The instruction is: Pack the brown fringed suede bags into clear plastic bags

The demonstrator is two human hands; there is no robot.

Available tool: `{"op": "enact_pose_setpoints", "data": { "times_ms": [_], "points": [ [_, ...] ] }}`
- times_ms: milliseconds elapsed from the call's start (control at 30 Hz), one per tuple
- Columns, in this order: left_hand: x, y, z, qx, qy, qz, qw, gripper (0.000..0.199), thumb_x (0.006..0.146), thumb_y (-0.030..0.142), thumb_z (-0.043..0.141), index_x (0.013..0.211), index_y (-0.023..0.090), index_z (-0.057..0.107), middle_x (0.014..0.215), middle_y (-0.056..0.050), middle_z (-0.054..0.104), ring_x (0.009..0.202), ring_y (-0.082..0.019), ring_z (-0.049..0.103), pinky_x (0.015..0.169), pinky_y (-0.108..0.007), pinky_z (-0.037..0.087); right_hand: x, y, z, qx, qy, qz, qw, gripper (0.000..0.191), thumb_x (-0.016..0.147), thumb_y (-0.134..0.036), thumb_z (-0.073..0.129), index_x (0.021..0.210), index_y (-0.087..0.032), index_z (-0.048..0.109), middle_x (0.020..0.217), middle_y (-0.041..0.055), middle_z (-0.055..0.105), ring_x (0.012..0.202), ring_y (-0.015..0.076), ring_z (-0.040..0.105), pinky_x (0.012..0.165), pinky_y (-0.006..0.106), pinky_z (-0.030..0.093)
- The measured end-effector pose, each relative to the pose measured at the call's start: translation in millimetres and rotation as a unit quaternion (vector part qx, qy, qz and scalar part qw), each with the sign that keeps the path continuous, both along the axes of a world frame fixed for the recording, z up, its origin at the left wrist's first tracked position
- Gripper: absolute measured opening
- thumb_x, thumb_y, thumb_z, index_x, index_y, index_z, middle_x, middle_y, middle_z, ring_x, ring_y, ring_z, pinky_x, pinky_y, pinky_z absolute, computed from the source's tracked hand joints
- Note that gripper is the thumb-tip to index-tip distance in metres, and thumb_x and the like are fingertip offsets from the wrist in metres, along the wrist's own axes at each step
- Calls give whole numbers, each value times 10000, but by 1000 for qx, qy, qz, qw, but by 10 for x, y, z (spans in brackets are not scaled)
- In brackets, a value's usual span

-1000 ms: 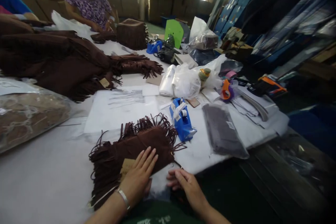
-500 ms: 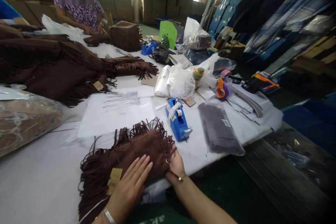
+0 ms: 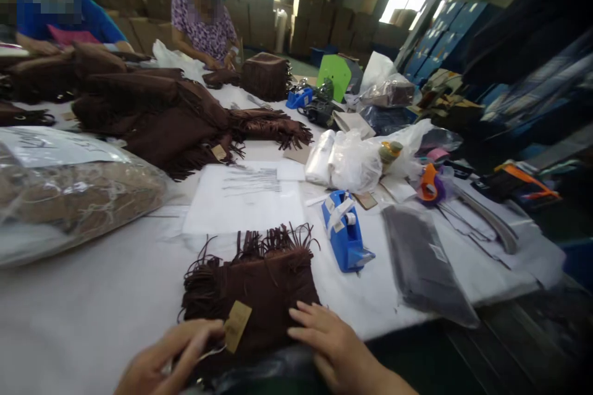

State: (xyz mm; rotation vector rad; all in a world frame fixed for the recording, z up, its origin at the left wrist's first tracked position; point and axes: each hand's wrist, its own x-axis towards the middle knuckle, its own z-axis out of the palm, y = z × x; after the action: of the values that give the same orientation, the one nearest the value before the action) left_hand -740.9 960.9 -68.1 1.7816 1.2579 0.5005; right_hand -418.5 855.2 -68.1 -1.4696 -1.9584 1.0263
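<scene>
The brown fringed piece [image 3: 273, 287] is laid folded on the near part of the white-covered table [image 3: 106, 290], in the middle, with its strips spread at the far and left edges. Its far right corner is placed near the blue tape dispenser [image 3: 345, 237], but it is not touched by it.

The left hand [image 3: 171, 352] is held at the near left edge of the piece, with the fingers bent and partly closed. The left edge of the tan tag [image 3: 238, 326] is met by its fingertips; whether the tag is pinched cannot be told. A thin white string is seen beside this hand. The right hand [image 3: 336, 339] is kept open, palm down, with the fingers a little apart, and its fingertips are rested on the right part of the piece. Nothing is seen gripped by it.

To the right of the dispenser, a dark grey packet [image 3: 426, 265] in clear plastic is laid. Beyond the piece, white sheets [image 3: 241, 197] are spread, and to the left a big clear bag [image 3: 92, 197] with tan contents is placed. Farther left, more brown fringed goods [image 3: 157, 117] are heaped. On the far side, two persons are seen, one in a purple patterned top [image 3: 204, 28], one in blue.
</scene>
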Motion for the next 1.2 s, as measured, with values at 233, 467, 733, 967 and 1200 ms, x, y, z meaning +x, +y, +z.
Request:
{"op": "enact_pose_setpoints", "data": {
  "times_ms": [233,467,733,967,1200],
  "points": [
    [-556,654,-63,-374,-260,267,849,447,739,422,659,1058,109,636,1116,-137,674,1071,-278,613,967,-367,495,478,450,-319,-244,472,-389,752,393,881,-408,473,1152,-147,582,1198,151,621,1113,249,591,992,425,446],
    [-138,1256,-41,-469,-235,115,844,485,813,501,591,1099,110,621,1069,-138,692,900,-219,681,759,-274,551,321,1483,-318,-419,524,-222,708,538,893,-567,400,996,-86,619,936,134,706,856,198,688,829,310,515],
    [520,1752,-131,-576,-202,-55,790,470,769,537,620,972,119,688,965,-122,721,818,-204,690,734,-262,545,191,2142,-475,-477,420,-71,769,419,867,-463,541,975,-73,649,885,94,713,806,143,675,833,264,499],
    [739,1655,105,-419,-234,-188,857,429,822,397,583,1188,176,600,1167,-77,656,1076,-247,610,1011,-391,420,156,2160,-103,-310,324,31,893,402,845,-348,590,1188,-138,589,1122,81,666,1045,206,611,991,381,419],
    [498,534,-238,226,113,-298,920,657,779,286,645,1377,286,372,1461,-35,359,1355,-288,298,1111,-560,227,-99,1352,9,67,-123,150,979,652,860,-479,528,1415,-203,327,1497,120,285,1407,274,147,1137,533,129]
  ]
}}
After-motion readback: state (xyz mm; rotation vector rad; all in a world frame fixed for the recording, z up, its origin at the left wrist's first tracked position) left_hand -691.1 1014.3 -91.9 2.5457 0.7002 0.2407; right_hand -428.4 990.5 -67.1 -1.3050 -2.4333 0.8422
